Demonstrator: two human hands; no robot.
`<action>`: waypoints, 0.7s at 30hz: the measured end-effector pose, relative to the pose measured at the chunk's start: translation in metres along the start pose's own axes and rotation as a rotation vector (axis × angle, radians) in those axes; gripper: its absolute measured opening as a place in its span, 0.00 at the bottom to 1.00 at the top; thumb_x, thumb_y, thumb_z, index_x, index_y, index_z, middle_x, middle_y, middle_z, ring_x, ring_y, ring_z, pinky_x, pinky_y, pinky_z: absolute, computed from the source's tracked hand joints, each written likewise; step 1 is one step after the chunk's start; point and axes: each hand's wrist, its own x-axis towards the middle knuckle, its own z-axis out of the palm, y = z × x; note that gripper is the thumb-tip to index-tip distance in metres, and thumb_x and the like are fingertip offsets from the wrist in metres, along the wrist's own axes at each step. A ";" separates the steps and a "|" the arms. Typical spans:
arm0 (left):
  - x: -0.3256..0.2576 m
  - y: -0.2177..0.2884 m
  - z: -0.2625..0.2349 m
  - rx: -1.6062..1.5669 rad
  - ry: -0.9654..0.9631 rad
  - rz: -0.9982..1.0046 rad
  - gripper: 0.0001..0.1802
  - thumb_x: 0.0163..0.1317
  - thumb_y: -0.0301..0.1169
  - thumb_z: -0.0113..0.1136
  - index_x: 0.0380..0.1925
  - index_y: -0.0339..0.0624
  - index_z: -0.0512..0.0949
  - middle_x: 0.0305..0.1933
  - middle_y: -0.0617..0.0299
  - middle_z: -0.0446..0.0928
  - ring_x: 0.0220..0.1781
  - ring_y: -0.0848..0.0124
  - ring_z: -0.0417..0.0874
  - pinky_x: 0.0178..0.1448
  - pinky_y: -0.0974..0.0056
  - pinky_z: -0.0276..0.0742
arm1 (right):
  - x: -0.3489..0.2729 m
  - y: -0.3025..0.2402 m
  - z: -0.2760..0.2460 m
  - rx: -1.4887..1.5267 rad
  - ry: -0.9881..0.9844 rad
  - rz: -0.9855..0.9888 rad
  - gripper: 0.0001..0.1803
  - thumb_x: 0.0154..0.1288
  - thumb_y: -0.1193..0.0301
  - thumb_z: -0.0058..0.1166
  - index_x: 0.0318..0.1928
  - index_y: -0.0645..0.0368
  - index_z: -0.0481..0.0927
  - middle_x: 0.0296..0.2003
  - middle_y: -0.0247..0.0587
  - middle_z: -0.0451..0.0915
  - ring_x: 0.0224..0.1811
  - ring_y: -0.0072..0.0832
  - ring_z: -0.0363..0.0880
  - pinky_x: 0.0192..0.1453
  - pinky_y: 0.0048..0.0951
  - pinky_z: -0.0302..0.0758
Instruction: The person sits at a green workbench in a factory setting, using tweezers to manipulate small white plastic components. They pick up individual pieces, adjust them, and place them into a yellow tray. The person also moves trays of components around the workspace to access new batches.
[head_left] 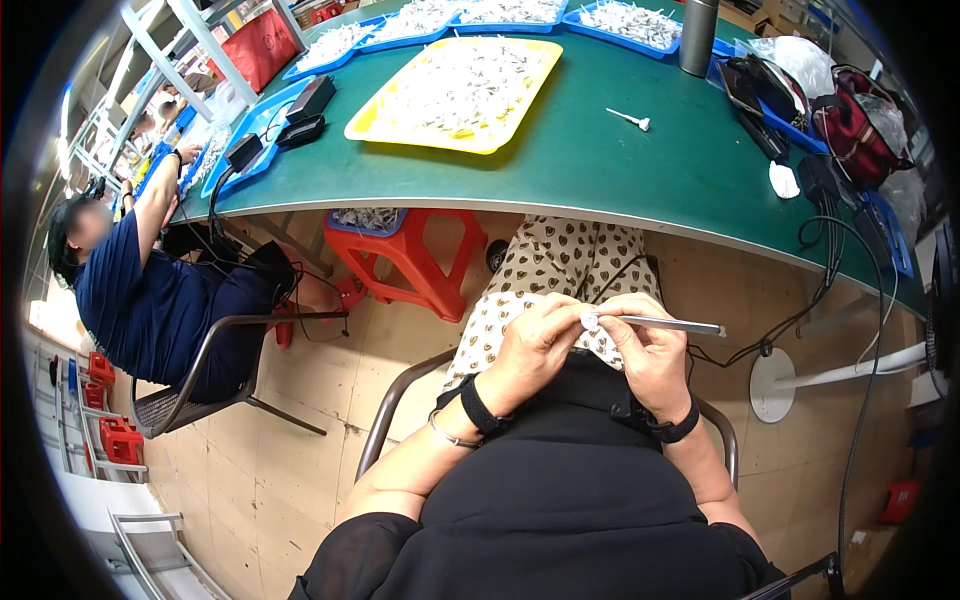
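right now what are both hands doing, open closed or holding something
Left hand: closed, pinching a small white piece.
Right hand: closed, holding a slim grey tool close to that piece.

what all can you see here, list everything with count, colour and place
small white part: one, white, at the fingertips
slim tool: one, grey, in right grip
green table: one, green, ahead
yellow tray: one, yellow, on table
blue trays: several, blue, mostly along table's far side
small pieces: uncountable, whitish, heaped in trays
loose piece: one, white, right of yellow tray
cylinder: one, grey, far right of table
bag: one, dark red, right end
stool: one, red, under table's edge
round base: one, white, floor right
co-worker: one, navy top, seated left
left grip: one, bare, above lap
right grip: one, bare, above lap
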 end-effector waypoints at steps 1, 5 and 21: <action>0.000 0.000 0.000 -0.001 -0.002 0.000 0.12 0.58 0.19 0.64 0.42 0.42 0.82 0.39 0.57 0.81 0.39 0.58 0.83 0.41 0.62 0.80 | 0.000 0.000 0.000 -0.002 -0.002 -0.003 0.04 0.66 0.78 0.61 0.40 0.65 0.84 0.34 0.38 0.81 0.31 0.22 0.79 0.33 0.22 0.75; -0.001 -0.003 0.001 -0.008 -0.019 -0.004 0.13 0.58 0.19 0.64 0.43 0.41 0.82 0.39 0.57 0.81 0.39 0.58 0.83 0.41 0.62 0.80 | 0.000 0.000 0.000 -0.004 -0.005 0.008 0.04 0.66 0.79 0.60 0.39 0.66 0.83 0.34 0.38 0.81 0.30 0.21 0.78 0.32 0.22 0.74; 0.000 0.002 0.000 -0.034 -0.047 -0.036 0.13 0.59 0.18 0.62 0.44 0.41 0.82 0.39 0.57 0.80 0.39 0.59 0.83 0.42 0.62 0.79 | 0.003 -0.007 0.000 -0.075 -0.031 -0.017 0.02 0.63 0.80 0.60 0.37 0.64 0.83 0.31 0.41 0.82 0.32 0.30 0.80 0.36 0.28 0.76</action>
